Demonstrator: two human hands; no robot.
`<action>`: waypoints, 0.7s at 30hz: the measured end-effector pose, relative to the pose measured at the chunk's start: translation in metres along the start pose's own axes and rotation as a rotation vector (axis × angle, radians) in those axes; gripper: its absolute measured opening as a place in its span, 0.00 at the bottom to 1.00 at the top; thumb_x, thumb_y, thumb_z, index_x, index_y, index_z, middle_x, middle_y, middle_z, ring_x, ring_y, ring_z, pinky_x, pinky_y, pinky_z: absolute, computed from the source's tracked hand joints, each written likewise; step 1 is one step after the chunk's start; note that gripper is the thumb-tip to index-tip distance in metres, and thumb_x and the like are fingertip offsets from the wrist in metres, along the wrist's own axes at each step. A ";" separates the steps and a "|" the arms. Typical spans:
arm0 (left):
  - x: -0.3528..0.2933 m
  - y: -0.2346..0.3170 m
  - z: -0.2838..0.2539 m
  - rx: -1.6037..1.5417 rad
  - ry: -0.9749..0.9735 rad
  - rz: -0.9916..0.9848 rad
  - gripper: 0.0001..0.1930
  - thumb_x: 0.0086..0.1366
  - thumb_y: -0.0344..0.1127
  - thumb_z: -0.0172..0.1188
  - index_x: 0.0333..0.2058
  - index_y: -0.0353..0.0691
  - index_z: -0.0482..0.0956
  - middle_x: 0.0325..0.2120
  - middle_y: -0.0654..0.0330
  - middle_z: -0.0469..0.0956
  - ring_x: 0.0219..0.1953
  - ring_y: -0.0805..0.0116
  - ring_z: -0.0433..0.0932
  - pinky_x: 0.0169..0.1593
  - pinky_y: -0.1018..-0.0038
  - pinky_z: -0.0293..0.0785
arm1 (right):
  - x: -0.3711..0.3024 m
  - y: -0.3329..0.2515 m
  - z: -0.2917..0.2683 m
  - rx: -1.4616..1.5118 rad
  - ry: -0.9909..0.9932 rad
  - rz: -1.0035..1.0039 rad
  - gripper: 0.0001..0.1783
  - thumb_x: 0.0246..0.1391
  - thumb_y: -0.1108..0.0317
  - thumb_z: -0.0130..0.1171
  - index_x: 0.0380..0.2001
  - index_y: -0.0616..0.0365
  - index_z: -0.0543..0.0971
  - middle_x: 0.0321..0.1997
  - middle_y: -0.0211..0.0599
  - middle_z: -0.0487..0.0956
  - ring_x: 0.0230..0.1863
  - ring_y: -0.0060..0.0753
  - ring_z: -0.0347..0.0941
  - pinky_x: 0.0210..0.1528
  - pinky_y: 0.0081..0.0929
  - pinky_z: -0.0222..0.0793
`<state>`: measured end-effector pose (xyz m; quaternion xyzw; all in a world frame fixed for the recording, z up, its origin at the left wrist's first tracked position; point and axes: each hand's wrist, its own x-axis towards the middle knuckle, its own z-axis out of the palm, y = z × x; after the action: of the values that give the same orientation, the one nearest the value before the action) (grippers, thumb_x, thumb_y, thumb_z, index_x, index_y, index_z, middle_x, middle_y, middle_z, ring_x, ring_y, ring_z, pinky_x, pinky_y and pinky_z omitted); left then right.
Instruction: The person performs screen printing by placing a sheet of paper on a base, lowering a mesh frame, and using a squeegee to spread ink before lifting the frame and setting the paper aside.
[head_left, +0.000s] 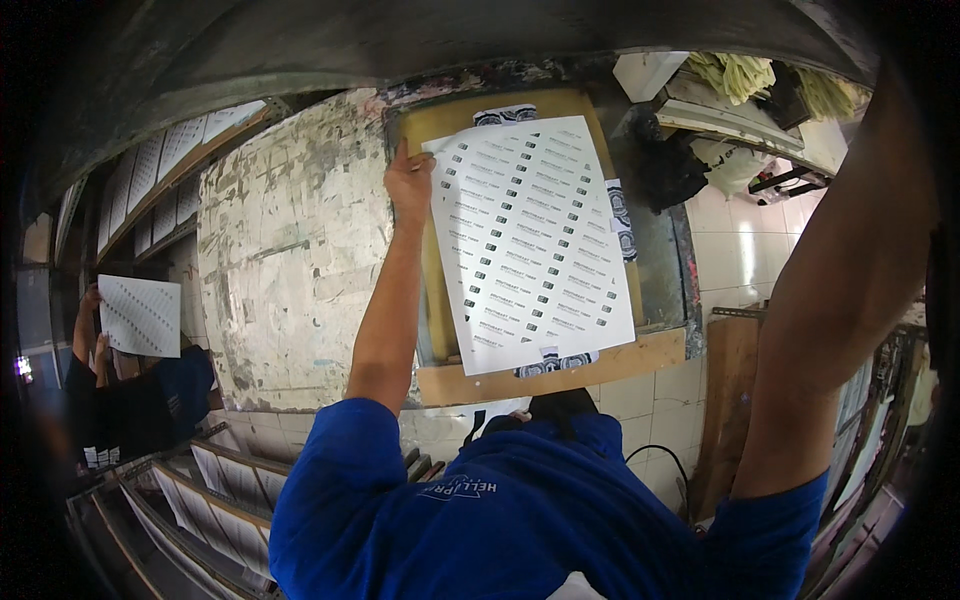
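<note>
A white printed sheet (535, 245) with slanting rows of small dark marks lies, a little tilted, over a yellowish board (440, 300). At its upper left corner my left hand (408, 185) is closed on the sheet's edge, the thumb pointing up. Patterned dark-and-white pieces stick out from under the sheet, one at the top (504, 115), one at the right (621, 220) and one at the bottom (557, 362). My right forearm rises along the right side, and its hand is out of the picture.
A worn, paint-stained table top (295, 250) adjoins the board on the left. Another person (140, 395) at far left holds a similar sheet (140, 315). Racks of sheets (215, 500) stand lower left. A wooden strip (555, 383) borders the board's near side. A dark frame (450, 40) hangs above.
</note>
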<state>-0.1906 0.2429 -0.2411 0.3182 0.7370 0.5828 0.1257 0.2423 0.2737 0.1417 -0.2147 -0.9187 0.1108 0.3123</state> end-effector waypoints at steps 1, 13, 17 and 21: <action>-0.001 0.003 0.001 -0.141 0.045 -0.055 0.41 0.55 0.19 0.67 0.66 0.27 0.58 0.43 0.53 0.83 0.35 0.68 0.80 0.42 0.74 0.77 | 0.000 0.000 0.000 0.003 0.000 0.001 0.33 0.43 0.42 0.73 0.39 0.62 0.86 0.31 0.41 0.84 0.31 0.27 0.79 0.36 0.25 0.74; -0.023 0.032 -0.050 -0.368 0.317 -0.370 0.50 0.50 0.14 0.62 0.70 0.26 0.44 0.34 0.53 0.82 0.29 0.69 0.78 0.34 0.75 0.77 | 0.036 -0.003 -0.008 -0.047 0.014 -0.066 0.32 0.44 0.41 0.73 0.39 0.61 0.86 0.31 0.40 0.84 0.31 0.27 0.78 0.36 0.25 0.74; -0.053 0.014 -0.107 -0.509 0.441 -0.438 0.48 0.50 0.13 0.61 0.70 0.28 0.47 0.37 0.53 0.82 0.31 0.69 0.78 0.35 0.74 0.76 | 0.083 -0.003 -0.005 -0.048 0.006 -0.129 0.32 0.44 0.41 0.72 0.39 0.61 0.86 0.31 0.40 0.84 0.31 0.27 0.78 0.36 0.25 0.74; -0.081 -0.007 -0.168 -0.457 0.619 -0.425 0.47 0.52 0.14 0.61 0.70 0.31 0.50 0.41 0.52 0.80 0.35 0.67 0.78 0.39 0.73 0.76 | 0.134 -0.007 -0.008 -0.058 -0.015 -0.177 0.32 0.44 0.41 0.72 0.39 0.61 0.86 0.31 0.40 0.84 0.30 0.26 0.78 0.36 0.25 0.73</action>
<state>-0.2243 0.0616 -0.2138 -0.0664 0.6411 0.7600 0.0834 0.1491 0.3303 0.2206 -0.1410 -0.9393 0.0577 0.3074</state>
